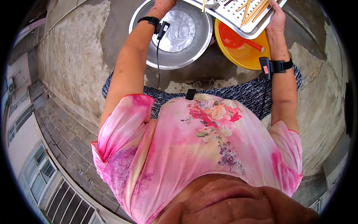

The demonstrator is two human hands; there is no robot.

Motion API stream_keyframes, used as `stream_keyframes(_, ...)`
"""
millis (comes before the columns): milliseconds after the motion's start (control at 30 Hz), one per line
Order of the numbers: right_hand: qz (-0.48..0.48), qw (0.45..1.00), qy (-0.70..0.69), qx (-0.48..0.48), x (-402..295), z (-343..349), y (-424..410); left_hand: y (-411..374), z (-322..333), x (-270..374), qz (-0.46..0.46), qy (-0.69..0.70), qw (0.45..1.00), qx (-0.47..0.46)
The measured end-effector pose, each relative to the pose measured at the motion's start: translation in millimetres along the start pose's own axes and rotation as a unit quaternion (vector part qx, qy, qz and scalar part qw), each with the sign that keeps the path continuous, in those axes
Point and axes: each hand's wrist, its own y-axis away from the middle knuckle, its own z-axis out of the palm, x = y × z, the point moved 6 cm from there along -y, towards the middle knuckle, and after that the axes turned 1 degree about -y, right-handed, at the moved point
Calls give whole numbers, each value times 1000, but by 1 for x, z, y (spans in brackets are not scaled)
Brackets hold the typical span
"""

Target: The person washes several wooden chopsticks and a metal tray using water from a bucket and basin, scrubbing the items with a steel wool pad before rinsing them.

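Note:
My right hand [277, 21] grips the right edge of a perforated stainless-steel tray [227, 11], which is cut off by the top of the view. Several wooden chopsticks [256, 12] and a metal spoon or ladle [212, 4] lie on it. Over the far part of a wide metal basin [141, 49] is my left hand [165, 4]; its fingers run past the top edge, so their hold is hidden. The basin's bottom looks shiny and wet. Partly beneath the tray stands a yellow basin [237, 60] with a red plastic dipper [231, 36] inside.
Wet, patchy concrete [117, 36] surrounds the basins. Both wrists wear black straps with small devices; a cable [158, 64] hangs from the left one. My knees in patterned trousers [235, 91] flank the near side. A building with barred windows [70, 201] stands at lower left.

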Motion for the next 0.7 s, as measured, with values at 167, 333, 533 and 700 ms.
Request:
stream_keyframes(167,9,995,-97,4,3,-9,-4,65,7,-80,-99,-9,994,-40)
stream_keyframes(333,-16,999,-31,13,-12,7,7,169,31,-82,61,-135,984,-99)
stream_keyframes(533,-3,998,-70,-5,-4,-2,-6,215,87,-2,57,-48,947,-312)
stream_keyframes(700,-6,998,-68,1,-8,3,-2,108,92,0,-167,136,963,-164)
